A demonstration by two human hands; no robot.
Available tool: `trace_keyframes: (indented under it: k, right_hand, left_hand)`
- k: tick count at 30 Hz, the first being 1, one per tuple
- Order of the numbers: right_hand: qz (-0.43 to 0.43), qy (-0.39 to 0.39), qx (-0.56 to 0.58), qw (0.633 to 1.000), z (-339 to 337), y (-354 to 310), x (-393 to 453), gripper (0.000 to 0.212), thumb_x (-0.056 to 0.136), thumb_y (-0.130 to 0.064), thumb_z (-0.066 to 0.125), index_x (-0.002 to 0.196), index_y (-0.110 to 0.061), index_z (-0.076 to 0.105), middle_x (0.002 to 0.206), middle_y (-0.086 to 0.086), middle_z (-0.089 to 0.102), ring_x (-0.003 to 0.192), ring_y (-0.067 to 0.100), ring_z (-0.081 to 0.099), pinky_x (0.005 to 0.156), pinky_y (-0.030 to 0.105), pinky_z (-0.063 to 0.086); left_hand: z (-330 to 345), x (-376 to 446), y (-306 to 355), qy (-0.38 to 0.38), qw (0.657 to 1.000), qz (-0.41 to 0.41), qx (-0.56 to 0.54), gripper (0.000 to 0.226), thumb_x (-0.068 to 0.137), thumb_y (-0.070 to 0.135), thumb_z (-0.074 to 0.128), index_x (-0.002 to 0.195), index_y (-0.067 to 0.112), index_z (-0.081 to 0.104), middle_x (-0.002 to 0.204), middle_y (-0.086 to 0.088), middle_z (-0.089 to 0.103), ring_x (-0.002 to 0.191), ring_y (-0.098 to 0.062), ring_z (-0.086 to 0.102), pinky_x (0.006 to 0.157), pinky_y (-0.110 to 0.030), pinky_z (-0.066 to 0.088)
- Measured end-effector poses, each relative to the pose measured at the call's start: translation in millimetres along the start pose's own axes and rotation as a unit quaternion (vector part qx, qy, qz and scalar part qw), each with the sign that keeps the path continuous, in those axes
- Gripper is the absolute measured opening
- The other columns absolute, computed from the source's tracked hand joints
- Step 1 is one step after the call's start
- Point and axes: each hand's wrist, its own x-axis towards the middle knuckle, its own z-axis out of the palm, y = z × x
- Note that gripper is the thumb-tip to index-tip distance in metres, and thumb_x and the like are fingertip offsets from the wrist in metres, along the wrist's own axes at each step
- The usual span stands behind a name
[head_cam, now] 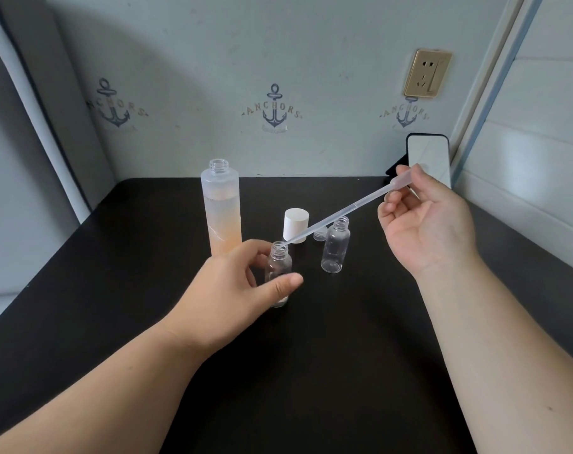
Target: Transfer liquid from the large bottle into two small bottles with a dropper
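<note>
Big bottle (221,208) stands upright on the dark desk (82,290), cap off, frosted, peach liquid filling roughly the lower 2/3. It's the landmark here.

Left hand (232,286) sits just in front of the big bottle and to its right, thumb and fingers curled round small bottle 1 (279,273), steadying it upright on the desk. That bottle is clear, open at the neck; liquid level inside too faint to tell.

Right hand (425,221) is well to the right of the big bottle, raised off the desk, palm up, pinching the dropper (344,213) at its bulb end btw thumb and fingers. Dropper slants down and left; its tip is at the mouth of small bottle 1, seemingly just inside the neck. Can't tell if any liquid is in the stem.

Small bottle 2 (335,245) stands upright right of the big bottle, beyond small bottle 1 and apart from it, clear, uncapped, untouched by either hand.

White cap (295,229) stands on the desk just right of the big bottle, behind the dropper stem. Small clear cap (320,233) lies btw the white cap and small bottle 2, close beside the latter.

Phone (429,158) is propped vs the wall far right of the big bottle; gold socket (427,73) on the wall above it.
</note>
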Motion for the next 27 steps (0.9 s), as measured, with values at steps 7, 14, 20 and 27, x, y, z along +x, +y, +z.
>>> trace_keyframes:
  k: [7,14,20,27]
  right_hand:
    - [-0.003,-0.002,-0.011,1.000,0.4,0.2,0.5,0.022,0.091,-0.016,0.068,0.074,-0.007,0.079,0.076,0.002,0.066,0.059,0.013,0.055,0.058,0.023,0.047]
    - [-0.024,0.001,-0.007,1.000,-1.0,0.4,1.6,0.011,0.094,-0.013,0.067,0.090,-0.005,0.074,0.073,0.000,0.065,0.057,0.010,0.053,0.057,0.020,0.046]
    - [-0.044,-0.022,-0.031,0.998,-3.9,0.2,2.9,0.009,0.095,-0.013,0.065,0.097,-0.008,0.072,0.072,-0.003,0.065,0.054,0.009,0.049,0.056,0.019,0.041]
    - [-0.053,-0.038,-0.055,0.996,-4.2,-1.8,1.9,0.024,0.096,-0.011,0.064,0.080,-0.015,0.082,0.072,-0.002,0.066,0.050,0.008,0.045,0.053,0.017,0.040]
  left_hand:
    - [3.5,4.7,-5.2,-0.027,0.998,-0.007,0.063,0.026,0.079,0.052,0.078,0.093,0.042,0.060,0.082,0.042,0.057,0.075,0.010,0.057,0.057,-0.005,0.039]
    - [3.7,2.7,-6.5,-0.017,0.999,0.001,0.030,0.024,0.080,0.037,0.078,0.099,0.044,0.064,0.077,0.034,0.060,0.071,0.005,0.058,0.060,-0.005,0.039]
    - [2.7,3.5,-9.8,-0.019,1.000,-0.011,0.001,0.029,0.078,0.038,0.079,0.100,0.050,0.063,0.087,0.028,0.065,0.081,0.002,0.061,0.063,-0.006,0.042]
    - [2.1,4.1,-8.0,-0.024,0.999,-0.019,0.010,0.029,0.078,0.042,0.078,0.100,0.053,0.062,0.088,0.027,0.065,0.082,0.000,0.061,0.059,-0.010,0.042]
